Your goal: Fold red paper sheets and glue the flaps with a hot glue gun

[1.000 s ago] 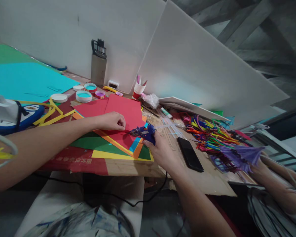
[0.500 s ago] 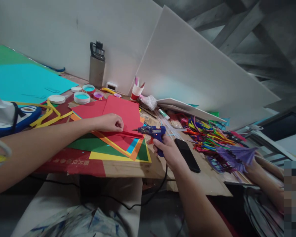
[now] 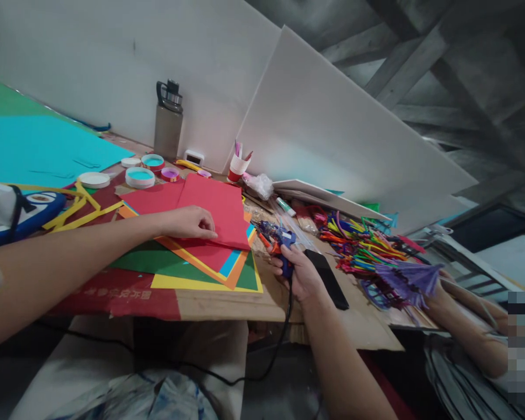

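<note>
My left hand rests on the lower part of a red paper sheet, its fingers curled at the sheet's lower edge. The fingertips are partly hidden. Under that sheet lies a stack of coloured sheets, including a green sheet and a yellow edge. My right hand is wrapped around the handle of a blue hot glue gun with an orange trigger. The gun's nozzle points up and left, just right of the red sheet and apart from it. A black cord hangs from its handle.
A black phone lies right of my right hand. Beyond it are colourful pipe cleaners and another person's arm by a purple pleated piece. Open tubs, a bottle and a paper cup stand behind.
The glue gun's nozzle has swung away from the red sheet's lower edge, to the right and upward. The sheet's edge now lies flatter under my left hand. The view has shifted slightly.
</note>
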The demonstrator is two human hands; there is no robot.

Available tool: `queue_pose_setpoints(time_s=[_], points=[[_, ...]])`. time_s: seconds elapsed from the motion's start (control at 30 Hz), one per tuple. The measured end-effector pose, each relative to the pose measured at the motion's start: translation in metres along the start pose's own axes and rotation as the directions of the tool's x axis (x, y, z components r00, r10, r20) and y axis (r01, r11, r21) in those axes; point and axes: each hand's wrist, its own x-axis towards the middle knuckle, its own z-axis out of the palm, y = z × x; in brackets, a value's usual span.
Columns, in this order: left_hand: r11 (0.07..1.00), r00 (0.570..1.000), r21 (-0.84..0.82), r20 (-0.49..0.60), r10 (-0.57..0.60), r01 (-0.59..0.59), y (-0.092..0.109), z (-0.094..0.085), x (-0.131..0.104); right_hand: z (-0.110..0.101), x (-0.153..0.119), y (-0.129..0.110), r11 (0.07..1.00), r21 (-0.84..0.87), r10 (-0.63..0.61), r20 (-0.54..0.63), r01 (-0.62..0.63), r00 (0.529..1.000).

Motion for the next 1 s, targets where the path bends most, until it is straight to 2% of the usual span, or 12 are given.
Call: queue_pose_setpoints(time_s=[0.17,0.43,0.53,0.77,1.0], points=[[1.000,1.000,0.027,-0.004,0.006,-0.006,0.000,0.000,0.001,-0.003,0.001,0.002,1.000,0.017,-0.013,0.023,0.012,1.000],[0.998,1.000,-0.064,0.002,0.015,-0.015,-0.006,0.004,-0.001,-0.003,0.000,0.000,1.000,0.018,0.003,0.046,-0.003,0.999],[0.996,1.000,-0.081,0.004,0.026,-0.026,-0.008,0.005,-0.001,-0.003,0.003,-0.006,0.999,0.023,0.023,0.016,-0.024,1.000],[0.994,0.998,-0.092,-0.001,0.066,-0.066,-0.011,0.005,-0.003,-0.015,0.020,-0.012,0.993,0.114,0.016,-0.024,-0.013,1.000],[0.996,1.000,-0.088,0.011,0.027,-0.026,-0.008,0.004,-0.004,-0.031,0.045,-0.024,0.990,0.116,0.081,-0.062,-0.074,0.995]])
